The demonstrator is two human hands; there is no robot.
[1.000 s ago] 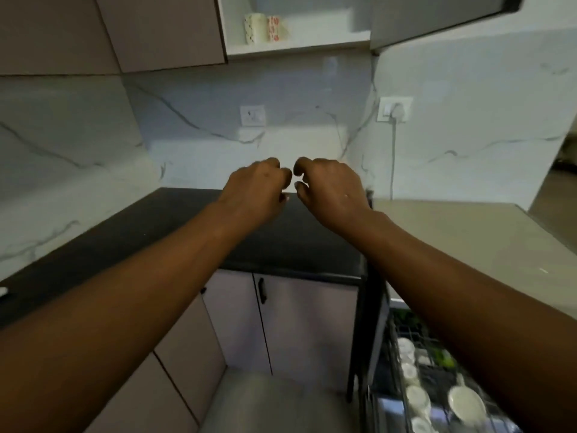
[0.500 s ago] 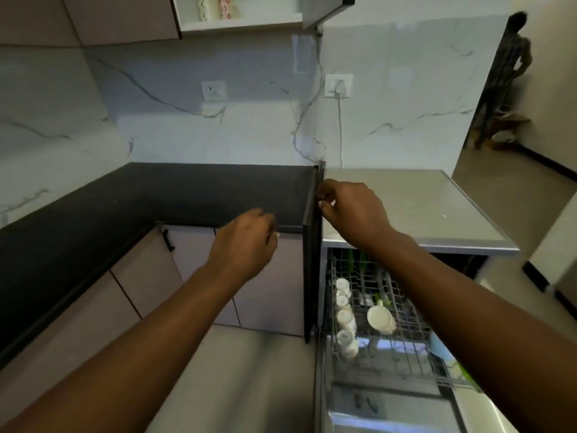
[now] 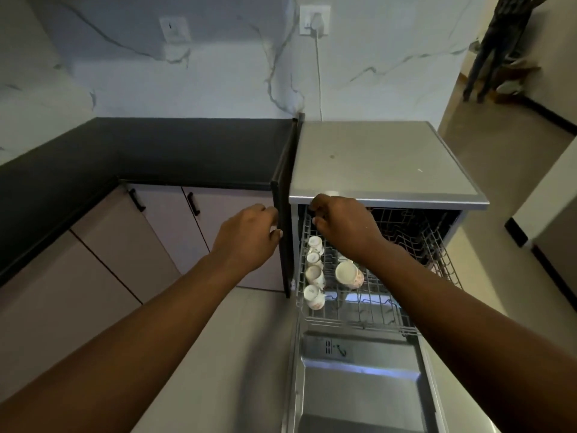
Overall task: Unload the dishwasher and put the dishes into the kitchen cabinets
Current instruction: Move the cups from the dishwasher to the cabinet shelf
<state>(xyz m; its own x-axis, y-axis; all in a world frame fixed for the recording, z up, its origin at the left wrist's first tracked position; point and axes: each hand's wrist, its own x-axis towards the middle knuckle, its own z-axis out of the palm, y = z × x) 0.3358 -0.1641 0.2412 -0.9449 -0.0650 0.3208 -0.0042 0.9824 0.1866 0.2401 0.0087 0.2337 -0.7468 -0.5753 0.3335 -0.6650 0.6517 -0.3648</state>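
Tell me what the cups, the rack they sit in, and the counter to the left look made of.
Cups: probably glazed ceramic; glossy off-white with small printed motifs.
Rack: coated metal wire, judging by its thin pale grid.
Counter: likely polished black stone, dark and smooth, though a laminate cannot be ruled out.

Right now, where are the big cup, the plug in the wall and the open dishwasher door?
big cup point(image 3: 347, 274): head view, on its pale inside.
wall plug point(image 3: 315, 20): head view, on the white plug body.
dishwasher door point(image 3: 359, 398): head view, on its steel inner panel.
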